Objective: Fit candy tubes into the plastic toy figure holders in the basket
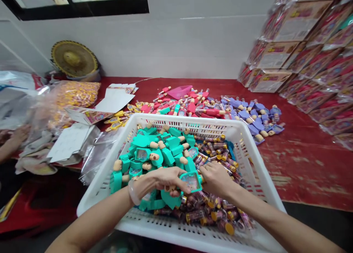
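Observation:
My left hand (172,178) is closed around a teal plastic piece (192,181) with a clear window, over the white basket (249,150). My right hand (216,177) is closed at the right end of that same piece, where a small tan part shows between the hands. Beneath them, teal pieces with tan knobs (168,144) fill the basket's left side. Small clear tubes with yellow caps (195,215) lie heaped on the right side and near the front.
Behind the basket lie red pieces (191,106) and purple pieces (257,124) on the red table (298,172). Wrapped boxes (286,58) are stacked at right. Bags (78,93), cards (68,142) and another person's hand (16,139) are at left.

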A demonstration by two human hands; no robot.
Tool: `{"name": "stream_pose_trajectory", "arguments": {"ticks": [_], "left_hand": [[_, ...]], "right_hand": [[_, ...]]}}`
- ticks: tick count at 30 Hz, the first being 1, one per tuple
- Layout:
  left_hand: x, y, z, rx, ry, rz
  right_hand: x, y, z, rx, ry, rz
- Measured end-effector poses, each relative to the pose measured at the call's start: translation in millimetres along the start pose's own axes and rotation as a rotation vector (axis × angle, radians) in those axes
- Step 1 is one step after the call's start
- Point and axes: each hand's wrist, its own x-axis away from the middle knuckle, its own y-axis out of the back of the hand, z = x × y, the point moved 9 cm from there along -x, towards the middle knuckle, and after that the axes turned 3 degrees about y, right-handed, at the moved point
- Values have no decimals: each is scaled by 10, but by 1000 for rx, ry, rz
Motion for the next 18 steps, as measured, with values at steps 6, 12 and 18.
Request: {"name": "stream_pose_trajectory", "arguments": {"ticks": [6,12,18], "left_hand": [[72,132,-246,-694,-139,-491],[123,298,-192,-709,-71,-606],[373,866,3,183,-16,-628]], "right_hand": [[55,-237,-25,-275,-84,244],[-46,-80,-282,-268,-150,176],[40,538,-852,-284,-210,-419]]}}
